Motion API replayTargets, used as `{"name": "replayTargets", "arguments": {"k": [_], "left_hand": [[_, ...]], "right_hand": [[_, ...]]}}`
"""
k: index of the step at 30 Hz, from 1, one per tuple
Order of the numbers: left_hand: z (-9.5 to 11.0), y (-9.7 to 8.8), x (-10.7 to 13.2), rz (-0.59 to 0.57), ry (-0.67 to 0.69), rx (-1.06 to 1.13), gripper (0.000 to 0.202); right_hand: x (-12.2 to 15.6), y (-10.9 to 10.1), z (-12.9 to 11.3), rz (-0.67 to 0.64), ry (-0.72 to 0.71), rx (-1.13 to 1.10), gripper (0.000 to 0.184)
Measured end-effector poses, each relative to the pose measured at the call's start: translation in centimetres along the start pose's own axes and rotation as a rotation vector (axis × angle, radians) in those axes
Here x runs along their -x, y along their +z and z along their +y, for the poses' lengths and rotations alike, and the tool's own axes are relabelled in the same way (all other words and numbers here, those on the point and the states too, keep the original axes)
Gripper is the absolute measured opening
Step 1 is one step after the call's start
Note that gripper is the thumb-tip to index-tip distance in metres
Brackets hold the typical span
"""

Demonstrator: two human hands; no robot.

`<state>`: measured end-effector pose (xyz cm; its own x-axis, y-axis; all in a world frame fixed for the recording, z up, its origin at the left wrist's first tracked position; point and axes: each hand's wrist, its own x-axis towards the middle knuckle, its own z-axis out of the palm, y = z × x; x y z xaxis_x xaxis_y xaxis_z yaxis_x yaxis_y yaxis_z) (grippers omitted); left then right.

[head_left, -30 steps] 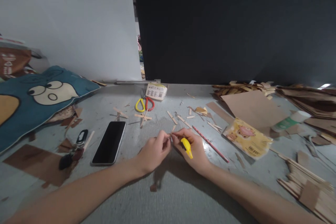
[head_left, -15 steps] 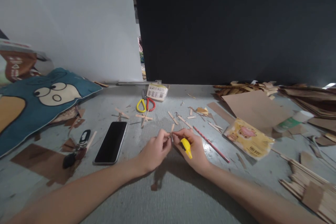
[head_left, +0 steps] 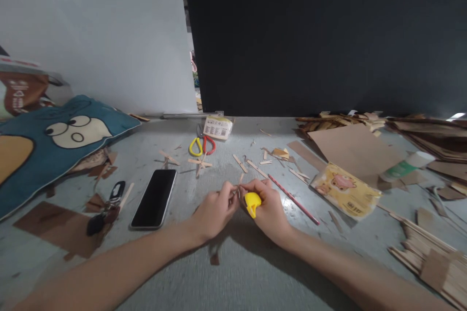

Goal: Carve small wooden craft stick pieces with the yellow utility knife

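Note:
My left hand [head_left: 216,209] is closed, its thumb and fingertips pinching a thin wooden stick [head_left: 241,178] whose tip shows just beyond them. Against it, fingertip to fingertip, my right hand [head_left: 268,206] is closed around a yellow utility knife [head_left: 252,204]; its rounded end sticks out toward me and the blade is hidden. Beyond the hands, a small star of crossed sticks [head_left: 200,163] lies on the grey table, with another crossed pair [head_left: 169,158] to its left. Just right of my right hand is a red patterned pencil [head_left: 294,199].
A phone [head_left: 153,199] and keys [head_left: 109,209] lie left, by a blue cushion [head_left: 78,121]. Scissors [head_left: 202,146] rest beside a small packet [head_left: 218,128] at the back. To the right are a yellow packet [head_left: 345,189], cardboard [head_left: 355,143], a glue stick [head_left: 406,166] and wood scraps.
My right hand has turned, so the yellow knife's end sits slightly further left and shows a different side. Less of the stick now shows past my left fingertips.

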<state>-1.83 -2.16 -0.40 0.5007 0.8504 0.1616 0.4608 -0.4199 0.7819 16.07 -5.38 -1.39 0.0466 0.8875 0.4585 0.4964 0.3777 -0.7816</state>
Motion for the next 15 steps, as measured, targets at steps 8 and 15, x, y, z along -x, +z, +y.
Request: {"name": "replayTargets", "arguments": {"k": [8,15], "left_hand": [[-0.72,-0.15,0.12,-0.053,0.171,-0.234,0.013],[-0.78,-0.09,0.02,-0.059,0.309,-0.397,0.020]], "right_hand": [[-0.12,0.00,0.18,0.010,-0.055,0.095,0.010],[-0.33,-0.07,0.00,0.015,-0.075,0.124,0.014]]}}
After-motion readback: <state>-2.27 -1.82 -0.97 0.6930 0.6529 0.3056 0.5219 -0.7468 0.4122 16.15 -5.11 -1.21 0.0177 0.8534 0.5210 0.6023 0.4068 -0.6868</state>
